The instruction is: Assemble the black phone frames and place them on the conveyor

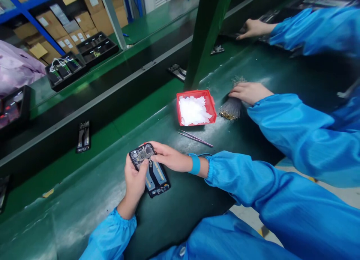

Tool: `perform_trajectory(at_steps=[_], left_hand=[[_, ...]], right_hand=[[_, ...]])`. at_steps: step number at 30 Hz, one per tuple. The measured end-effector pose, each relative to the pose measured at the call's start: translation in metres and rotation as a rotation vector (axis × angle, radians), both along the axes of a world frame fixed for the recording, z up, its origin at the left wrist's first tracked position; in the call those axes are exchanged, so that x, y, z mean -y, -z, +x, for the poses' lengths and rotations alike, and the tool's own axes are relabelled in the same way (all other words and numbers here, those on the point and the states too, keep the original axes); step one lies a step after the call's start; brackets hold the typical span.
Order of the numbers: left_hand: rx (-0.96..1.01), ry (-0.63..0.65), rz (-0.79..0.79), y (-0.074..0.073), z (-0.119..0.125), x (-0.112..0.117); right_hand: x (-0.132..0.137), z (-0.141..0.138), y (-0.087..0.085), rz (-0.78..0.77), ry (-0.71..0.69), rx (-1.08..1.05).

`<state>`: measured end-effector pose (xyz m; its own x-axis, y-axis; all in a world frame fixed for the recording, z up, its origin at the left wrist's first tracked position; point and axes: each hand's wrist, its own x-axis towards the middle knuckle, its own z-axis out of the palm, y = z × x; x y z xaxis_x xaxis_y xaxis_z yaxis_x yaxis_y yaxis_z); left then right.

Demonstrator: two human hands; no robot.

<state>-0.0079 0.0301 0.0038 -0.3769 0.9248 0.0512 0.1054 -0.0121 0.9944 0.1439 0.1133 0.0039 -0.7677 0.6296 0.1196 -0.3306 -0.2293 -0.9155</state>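
Observation:
An opened smartphone (pixel 156 176), its circuit board and ribbon cable exposed, is held tilted just above the green work surface. My left hand (pixel 135 179) grips its left edge, the thumb on the lower part of the board. Around the top right corner wraps my right hand (pixel 167 157), its thumb near the board's lower right. A blue wrist strap (pixel 194 164) circles my right wrist. Beyond my right hand lie metal tweezers (pixel 196 138), and behind them stands a red bin (pixel 213 102) filled with white slips (pixel 195 110).
At the right, a co-worker's hand (pixel 251 92) rests on a bundle of thin wires (pixel 233 107); their other hand (pixel 254 29) reaches farther back. Phone assemblies (pixel 83 137) lie along the green belt (pixel 109 119). A green post (pixel 206 38) rises behind the bin. Black trays (pixel 97 50) stand beyond.

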Motion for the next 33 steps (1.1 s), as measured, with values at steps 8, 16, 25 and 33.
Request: perform_trajectory(at_steps=[8, 16, 25, 33], left_hand=[[-0.089, -0.002, 0.002, -0.01, 0.005, 0.0], [-0.078, -0.056, -0.017, -0.008, 0.008, 0.003], [0.283, -0.195, -0.028, -0.007, -0.002, -0.017], [0.06, -0.039, 0.066, 0.005, -0.008, -0.01]], right_hand=[[0.004, 0.001, -0.009, 0.064, 0.065, 0.062], [0.009, -0.001, -0.01, 0.049, 0.151, 0.123], [0.002, -0.002, 0.003, 0.187, 0.102, 0.281], [-0.009, 0.001, 0.011, 0.067, 0.076, 0.444]])
